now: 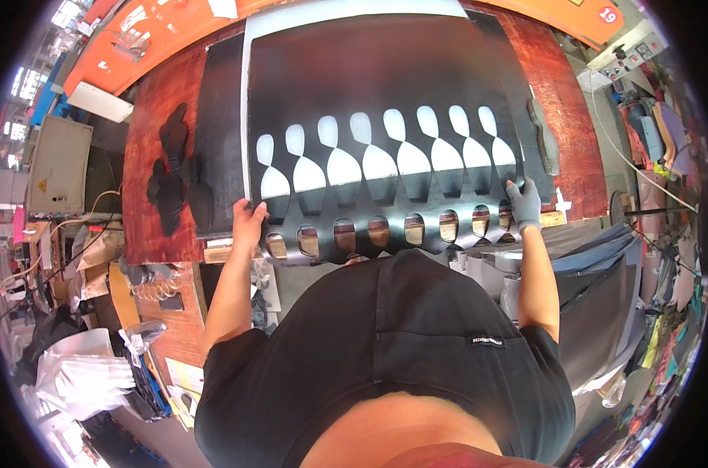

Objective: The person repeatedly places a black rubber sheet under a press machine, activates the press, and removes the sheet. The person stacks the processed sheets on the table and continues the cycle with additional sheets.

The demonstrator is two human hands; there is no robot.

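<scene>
A wide black sheet (385, 66) with a row of sole-shaped cut-outs lies over a white board (248, 78), whose surface shows through the upper holes. Its near edge bends down past the table's front, and the floor shows through the lower openings. At the near left corner my bare left hand (249, 222) is closed on the sheet's edge. My right hand (525, 204), in a grey glove, pinches the near right corner. Several dark sole-shaped pieces (172, 140) lie left of the board. Another sole-shaped piece (544, 136) rests by the right edge.
An orange machine beam (167, 39) spans the far side of the red-brown table (564, 101). A control box (635, 54) stands at far right, a grey cabinet (59, 164) at far left. Dark sheets (596, 288) are piled at right, and clear plastic bags (81, 374) lie at lower left.
</scene>
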